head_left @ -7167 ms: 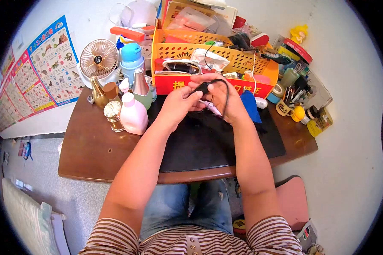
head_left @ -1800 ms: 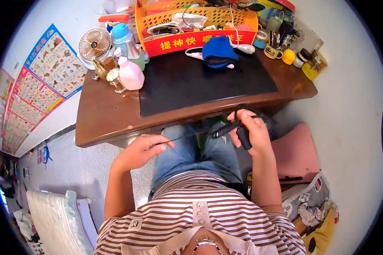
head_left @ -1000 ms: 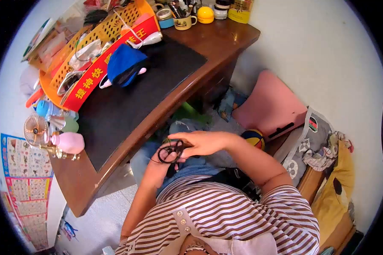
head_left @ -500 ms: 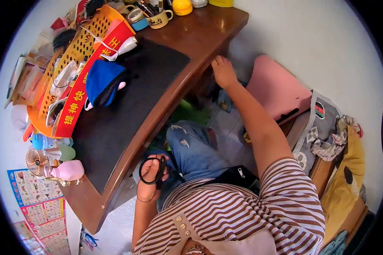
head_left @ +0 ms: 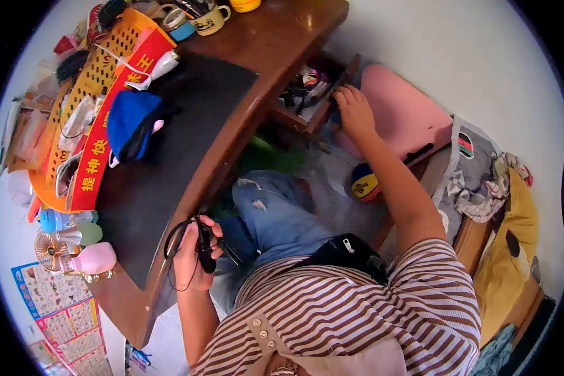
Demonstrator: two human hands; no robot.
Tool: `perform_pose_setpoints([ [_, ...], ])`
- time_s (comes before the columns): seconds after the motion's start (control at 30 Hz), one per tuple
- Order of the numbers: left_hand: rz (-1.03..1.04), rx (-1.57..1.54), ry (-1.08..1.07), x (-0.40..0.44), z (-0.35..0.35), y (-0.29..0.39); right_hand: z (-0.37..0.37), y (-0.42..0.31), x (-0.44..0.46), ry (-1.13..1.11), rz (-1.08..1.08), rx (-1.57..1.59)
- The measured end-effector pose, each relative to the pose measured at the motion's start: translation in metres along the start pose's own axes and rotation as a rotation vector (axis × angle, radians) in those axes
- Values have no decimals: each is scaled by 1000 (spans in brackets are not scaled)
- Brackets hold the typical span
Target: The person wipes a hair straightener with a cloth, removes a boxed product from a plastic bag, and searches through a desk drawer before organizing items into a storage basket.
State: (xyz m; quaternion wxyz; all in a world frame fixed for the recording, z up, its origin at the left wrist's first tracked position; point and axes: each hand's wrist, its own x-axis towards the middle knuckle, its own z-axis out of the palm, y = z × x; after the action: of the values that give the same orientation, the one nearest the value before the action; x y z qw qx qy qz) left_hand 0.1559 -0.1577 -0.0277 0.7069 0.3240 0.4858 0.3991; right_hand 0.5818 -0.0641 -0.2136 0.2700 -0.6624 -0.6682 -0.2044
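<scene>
Coiled black cable (head_left: 205,245) with a thicker black part is held in my left hand (head_left: 193,254), below the desk's front edge. A thin loop of it hangs by the wrist. My right hand (head_left: 355,113) has its fingers over the front panel of a pulled-out drawer (head_left: 319,109) at the desk's right side. Small mixed items (head_left: 308,84) lie inside the drawer; they are too small to name. The fingertips on the panel are partly hidden.
On the brown desk (head_left: 294,31) are a black mat (head_left: 194,125), a blue cloth item (head_left: 131,122), an orange basket (head_left: 97,81), a mug (head_left: 210,22) and a pink bottle (head_left: 97,257). A pink panel (head_left: 401,106) and a ball (head_left: 365,183) are right of the drawer.
The drawer has come out from the desk with my right hand on its front. Earlier both hands were together at the cable; now only my left hand holds it. The view has turned toward the right.
</scene>
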Motion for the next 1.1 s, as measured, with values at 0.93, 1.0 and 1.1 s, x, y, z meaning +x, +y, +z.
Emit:
perform_pose_setpoints([
  [0.93,-400,-179,-218,74,59,-108,-121,-184,-60,-985,856,1720],
  [1.0,-376,-122,-278,69,55,-108,-117,-186,-70,-915,925,1755],
  [1.1,-320,-65,-244,59,55,-108,-117,-161,-61,-899,221,1160],
])
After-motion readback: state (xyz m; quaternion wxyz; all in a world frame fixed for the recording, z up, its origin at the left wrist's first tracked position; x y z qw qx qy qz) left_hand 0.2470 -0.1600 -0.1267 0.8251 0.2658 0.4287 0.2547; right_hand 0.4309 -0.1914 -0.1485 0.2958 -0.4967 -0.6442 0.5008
